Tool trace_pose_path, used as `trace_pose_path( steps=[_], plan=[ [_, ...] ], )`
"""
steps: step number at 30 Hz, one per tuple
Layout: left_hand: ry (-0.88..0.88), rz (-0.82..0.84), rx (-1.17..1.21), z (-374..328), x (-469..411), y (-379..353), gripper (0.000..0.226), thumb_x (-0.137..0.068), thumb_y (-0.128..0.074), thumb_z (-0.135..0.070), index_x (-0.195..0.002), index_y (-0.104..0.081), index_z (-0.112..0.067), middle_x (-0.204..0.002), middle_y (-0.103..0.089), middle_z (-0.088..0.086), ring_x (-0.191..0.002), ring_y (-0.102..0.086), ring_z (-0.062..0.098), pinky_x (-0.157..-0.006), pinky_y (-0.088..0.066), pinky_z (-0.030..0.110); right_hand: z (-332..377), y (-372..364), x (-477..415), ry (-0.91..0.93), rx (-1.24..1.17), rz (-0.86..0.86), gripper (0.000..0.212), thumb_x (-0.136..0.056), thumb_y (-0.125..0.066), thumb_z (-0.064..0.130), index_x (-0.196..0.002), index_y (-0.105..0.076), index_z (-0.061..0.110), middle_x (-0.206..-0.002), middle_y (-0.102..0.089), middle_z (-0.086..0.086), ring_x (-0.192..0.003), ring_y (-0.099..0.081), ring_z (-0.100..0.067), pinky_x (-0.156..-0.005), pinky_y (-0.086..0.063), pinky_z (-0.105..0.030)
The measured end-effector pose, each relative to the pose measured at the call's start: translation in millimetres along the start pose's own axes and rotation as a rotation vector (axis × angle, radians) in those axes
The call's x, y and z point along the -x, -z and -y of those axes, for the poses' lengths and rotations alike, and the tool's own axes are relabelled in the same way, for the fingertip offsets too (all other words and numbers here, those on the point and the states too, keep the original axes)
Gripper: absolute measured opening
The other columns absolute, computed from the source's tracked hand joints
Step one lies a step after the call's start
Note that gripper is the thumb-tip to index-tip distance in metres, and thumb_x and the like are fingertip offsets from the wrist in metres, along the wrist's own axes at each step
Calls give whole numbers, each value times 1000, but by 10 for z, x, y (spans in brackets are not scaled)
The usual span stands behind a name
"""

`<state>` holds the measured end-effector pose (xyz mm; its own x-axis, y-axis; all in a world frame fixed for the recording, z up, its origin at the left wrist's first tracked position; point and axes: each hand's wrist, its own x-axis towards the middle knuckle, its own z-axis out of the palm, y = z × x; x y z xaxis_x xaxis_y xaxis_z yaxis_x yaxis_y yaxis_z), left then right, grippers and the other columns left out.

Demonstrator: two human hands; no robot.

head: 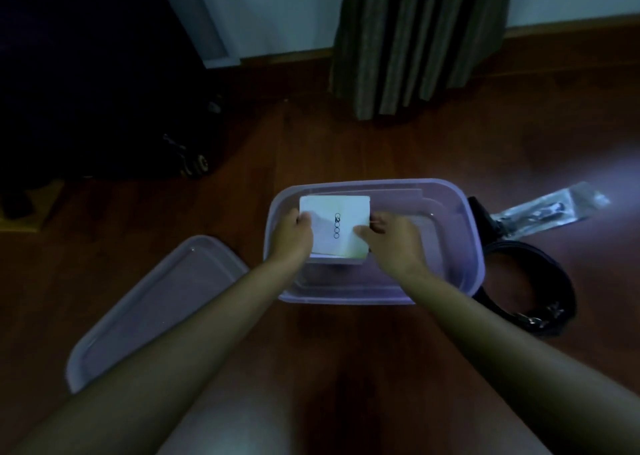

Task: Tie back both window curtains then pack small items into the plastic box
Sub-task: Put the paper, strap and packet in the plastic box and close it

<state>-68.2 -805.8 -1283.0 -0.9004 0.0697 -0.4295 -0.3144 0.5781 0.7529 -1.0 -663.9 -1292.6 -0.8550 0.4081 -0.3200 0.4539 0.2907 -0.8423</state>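
Observation:
A clear plastic box [460,233] stands open on the wooden floor in front of me. Both my hands hold a small white carton [337,228] with a row of ring marks on top, inside the box at its left side. My left hand [294,236] grips the carton's left edge. My right hand [391,238] grips its right edge. The box's lid [152,305] lies flat on the floor to the left. A striped curtain [415,39] hangs down to the floor behind the box.
A coiled black belt [540,281] with a metal buckle lies right of the box. A clear packet [550,209] with a dark item lies beyond it. A dark wheeled bag [104,91] stands at the back left. My knees show at the bottom edge.

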Motion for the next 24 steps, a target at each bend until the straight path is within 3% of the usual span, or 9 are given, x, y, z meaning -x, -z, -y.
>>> trace_pose_path(
  steps=[3,6,8,11,12,14,17,21,24],
  plan=[
    [50,27,15,94,-71,5,34,-103,-37,-23,-134,-48,-14,-130,-56,9,-115,-55,26,-97,-45,39,-34,-185,15,50,48,34,18,-98,-52,16,-104,-68,10,-95,-72,-9,-74,-61,-16,-61,-46,-25],
    [68,35,29,164,-105,-5,39,-99,-44,-10,-137,-42,-15,-127,-57,6,-108,-56,22,-85,-43,31,-14,-327,27,65,63,102,30,-100,-40,9,-125,-57,11,-108,-66,-3,-78,-55,-13,-49,-36,-7],
    [31,26,35,192,-105,2,43,-93,-48,1,-133,-43,-15,-116,-57,3,-99,-54,17,-76,-42,27,-1,-383,35,72,44,122,39,-98,-39,5,-135,-49,13,-117,-63,-5,-87,-54,-15,-49,-36,-4],
    [-53,-19,-7,243,-104,25,51,-87,-51,4,-134,-41,-14,-116,-56,-1,-108,-56,17,-68,-44,15,-21,-441,30,71,14,141,45,-96,-41,2,-139,-43,15,-125,-61,-5,-94,-56,-16,-54,-37,-4],
    [-105,-50,-47,271,-105,28,55,-85,-53,2,-136,-40,-13,-123,-56,1,-114,-55,19,-72,-47,15,-29,-452,26,70,3,149,46,-96,-41,2,-140,-41,16,-128,-60,-4,-95,-57,-16,-54,-38,-4],
    [-204,-100,-163,313,-93,31,66,-83,-57,-4,-144,-30,-10,-141,-44,9,-128,-47,26,-93,-51,31,-49,-457,20,70,-7,178,48,-98,-42,6,-144,-35,17,-129,-58,-3,-96,-56,-13,-56,-40,-4],
    [-285,-104,-247,303,-34,22,79,-84,-57,-6,-151,-15,-7,-154,-25,14,-141,-30,29,-111,-36,46,-34,-391,49,94,-13,249,52,-100,-44,12,-149,-27,18,-130,-58,-2,-105,-57,-12,-67,-42,-9],
    [-395,-170,-418,233,29,-31,87,-87,-57,-6,-152,0,-5,-161,6,11,-149,7,23,-121,-4,33,72,-33,159,135,44,200,54,-100,-50,19,-149,-28,18,-125,-55,4,-99,-51,-4,-78,-39,-16],
    [-509,-172,-407,65,60,-154,82,-89,-58,-7,-153,-6,-7,-162,6,7,-149,8,20,-116,-8,24,17,475,258,235,11,-64,41,-96,-54,16,-136,-50,23,-112,-64,6,-80,-57,-1,-69,-48,-18]
  ],
)
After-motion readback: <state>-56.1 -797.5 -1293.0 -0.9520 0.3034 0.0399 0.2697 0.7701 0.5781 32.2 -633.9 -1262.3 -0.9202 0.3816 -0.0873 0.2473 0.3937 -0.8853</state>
